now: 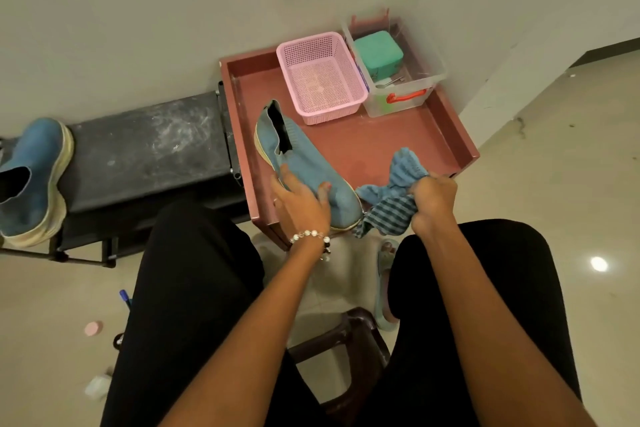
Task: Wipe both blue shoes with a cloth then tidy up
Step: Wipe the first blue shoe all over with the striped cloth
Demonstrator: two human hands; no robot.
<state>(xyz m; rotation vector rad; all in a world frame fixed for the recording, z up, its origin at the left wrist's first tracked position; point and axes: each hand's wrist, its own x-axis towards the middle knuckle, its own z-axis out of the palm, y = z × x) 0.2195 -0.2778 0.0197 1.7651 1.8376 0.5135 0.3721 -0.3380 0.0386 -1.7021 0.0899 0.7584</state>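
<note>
The person sits with knees apart before a reddish-brown tray (446, 135), and both hands work at its near edge. The left hand (299, 206) grips the toe end of a blue shoe (304, 159), fingers curled over the knit upper, seemingly to pin it steady while the toe points toward five o'clock and the heel toward eleven. Just beside the toe, at three o'clock from it, the right hand (433, 199) clenches a bunched blue striped cloth (394, 194), gathered into a wad probably so it gives a firm wiping face. The second blue shoe (34, 180) waits well apart at nine o'clock on a dark scuffed counter (149, 146), sole toward the wall. At twelve o'clock in the tray stand a pink basket (322, 76) and a clear box (408, 87) holding a green block.
</note>
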